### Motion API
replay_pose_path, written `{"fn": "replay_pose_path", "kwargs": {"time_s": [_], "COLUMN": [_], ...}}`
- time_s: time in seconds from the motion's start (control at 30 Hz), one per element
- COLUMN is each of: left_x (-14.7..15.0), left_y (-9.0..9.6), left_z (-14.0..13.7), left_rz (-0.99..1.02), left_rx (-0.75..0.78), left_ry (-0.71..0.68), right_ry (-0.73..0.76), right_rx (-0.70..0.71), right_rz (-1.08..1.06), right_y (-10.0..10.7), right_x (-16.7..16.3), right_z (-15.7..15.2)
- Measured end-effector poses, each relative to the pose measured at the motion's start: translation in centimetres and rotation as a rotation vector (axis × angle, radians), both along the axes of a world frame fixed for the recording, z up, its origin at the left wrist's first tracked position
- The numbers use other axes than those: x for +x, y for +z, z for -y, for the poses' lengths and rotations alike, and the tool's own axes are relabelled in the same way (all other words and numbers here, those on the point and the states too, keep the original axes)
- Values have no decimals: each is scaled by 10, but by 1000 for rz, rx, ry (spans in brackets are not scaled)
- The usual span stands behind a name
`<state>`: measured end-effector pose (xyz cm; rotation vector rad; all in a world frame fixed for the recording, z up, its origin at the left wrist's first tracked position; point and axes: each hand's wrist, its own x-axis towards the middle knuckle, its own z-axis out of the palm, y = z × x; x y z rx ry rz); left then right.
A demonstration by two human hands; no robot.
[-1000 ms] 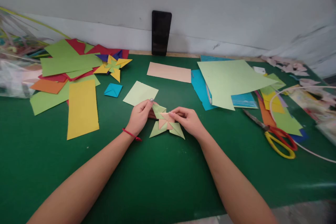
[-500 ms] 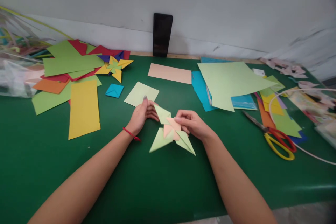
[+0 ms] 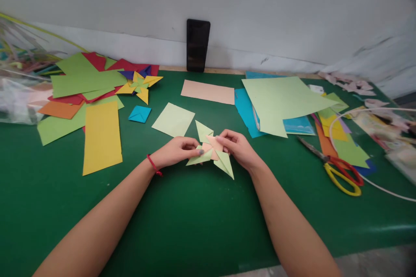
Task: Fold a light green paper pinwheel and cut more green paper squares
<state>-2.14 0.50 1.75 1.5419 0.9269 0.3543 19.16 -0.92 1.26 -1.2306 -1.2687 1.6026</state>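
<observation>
At the middle of the head view, on or just above a green table [image 3: 182, 225], is a paper star [image 3: 212, 149] with a peach centre and pale green points; clock directions are taken from it. At nine o'clock, the left hand [image 3: 180, 151] pinches one green point, thumb on top and fingers partly hidden beneath. At three o'clock, the right hand [image 3: 237, 147] pinches the peach centre between thumb and forefinger; its other fingers are curled. The glossy tabletop reaches a pale wall [image 3: 276, 13], marked by a few dark scuffs and lighter along its lower band. Near twelve, a dark phone [image 3: 197, 45] leans upright against the wall, with a peach strip [image 3: 208, 91] lying nearer. At ten lie a pale green square [image 3: 173, 120], a small blue folded paper [image 3: 140, 114], a yellow star [image 3: 143, 95] and a heap of coloured paper [image 3: 87, 84]. At nine, a yellow sheet [image 3: 102, 138] lies before a clear plastic bag [image 3: 16, 99]. At two, a large pale green sheet [image 3: 282, 99] covers blue paper [image 3: 247, 114]; at three, scissors [image 3: 342, 175] rest with blades apart from the star.
</observation>
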Motion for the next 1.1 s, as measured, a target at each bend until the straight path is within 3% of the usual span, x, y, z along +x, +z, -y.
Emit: {"fn": "replay_pose_path", "kwargs": {"time_s": [0.13, 0.27, 0.37, 0.43, 0.5, 0.6, 0.7, 0.8, 1.1], "left_x": [4, 1, -11, -18, -21, -15, -5, 0, -7], "left_y": [0, -4, -11, -15, -17, -17, -13, -9, -12], "left_z": [1, -2, -9, -14, -15, -11, -4, 2, 0], "left_rz": [-40, -57, -222, -362, -450, -603, -751, -816, -771], "left_rx": [97, 213, 522, 745, 856, 917, 930, 923, 925], "left_ry": [64, 376, 701, 787, 757, 595, 423, 339, 383], "right_ry": [49, 53, -67, -188, -298, -384, -384, -361, -289], "right_rx": [20, -13, -49, -58, -58, -58, -61, -45, -10], "right_rz": [15, -18, -92, -145, -189, -219, -188, -134, -112], "right_y": [1, -3, -10, -13, -14, -14, -15, -15, -17], "right_x": [-1, -1, -1, -1, -1, -1, 0, -1, -3], "right_z": [2, 1, -2, -4, -7, -8, -8, -7, -5]}}
